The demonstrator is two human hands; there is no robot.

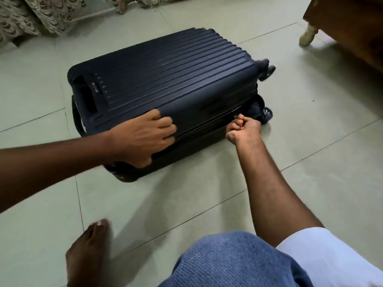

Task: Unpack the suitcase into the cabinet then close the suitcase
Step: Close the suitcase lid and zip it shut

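A dark blue ribbed hard-shell suitcase (pixel 165 79) lies flat on the tiled floor with its lid down. My left hand (pixel 143 137) grips its near front corner, fingers over the lid's edge and thumb lower on the side. My right hand (pixel 242 127) is curled tight at the zipper line on the near side and pinches something small there, seemingly the zipper pull, which my fingers hide. The seam gapes a little toward the right end, near the wheels (pixel 267 69). No cabinet is in view.
Patterned curtains (pixel 31 15) hang along the far left. A wooden piece of furniture with a pale leg (pixel 308 36) stands at the top right. My bare foot (pixel 89 249) and jeans-clad knee (pixel 238 262) are on the floor in front.
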